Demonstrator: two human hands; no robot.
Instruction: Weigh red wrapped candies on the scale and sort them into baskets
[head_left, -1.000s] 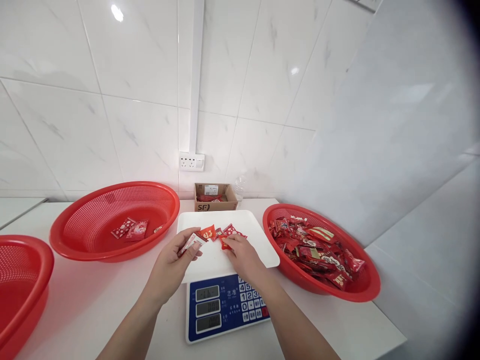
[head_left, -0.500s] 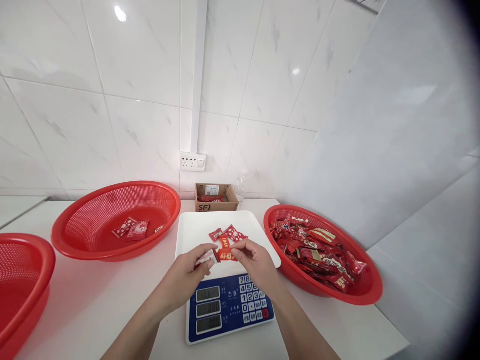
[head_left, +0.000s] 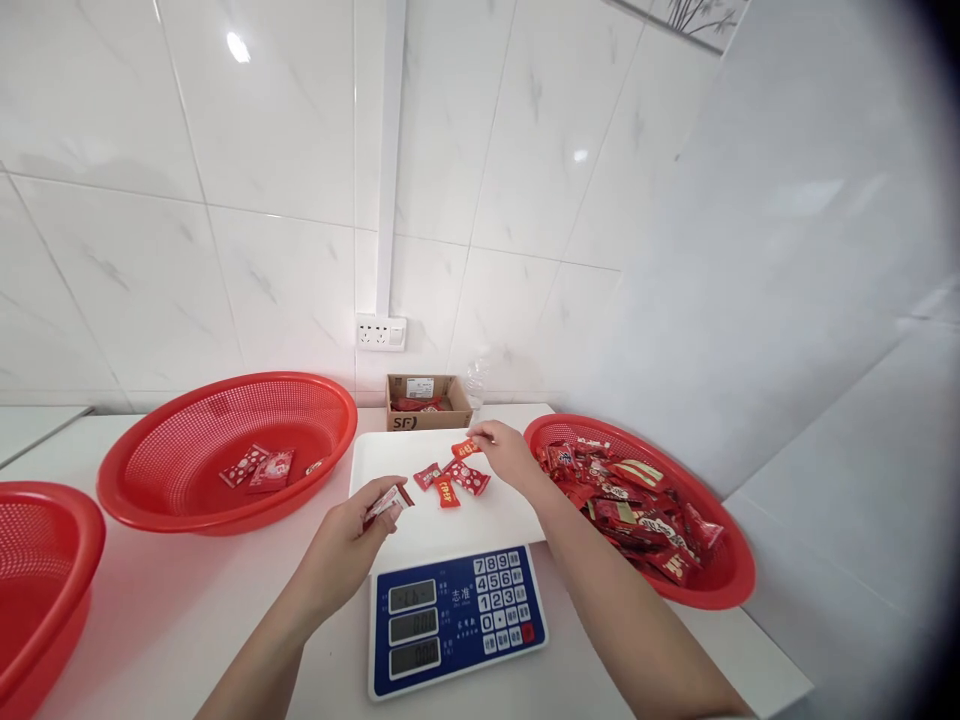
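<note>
Over the far part of the white scale pan, my right hand pinches an orange-red wrapped candy. My left hand is closed around a small white-and-red packet above the pan's near left side. Between the hands, a few wrapped pieces lie on the pan: a dotted red packet, a small red packet and another orange-red candy. The blue scale panel with displays and number keys faces me; the digits are hard to read.
Right of the scale, a red basket holds many red packets. Another red basket at left has a few packets; part of a third basket shows at the left edge. A cardboard box stands behind, below a wall socket.
My right hand has moved away from the left, toward the far side of the pan, carrying the orange-red candy. My left hand has shifted slightly left with its packet.
</note>
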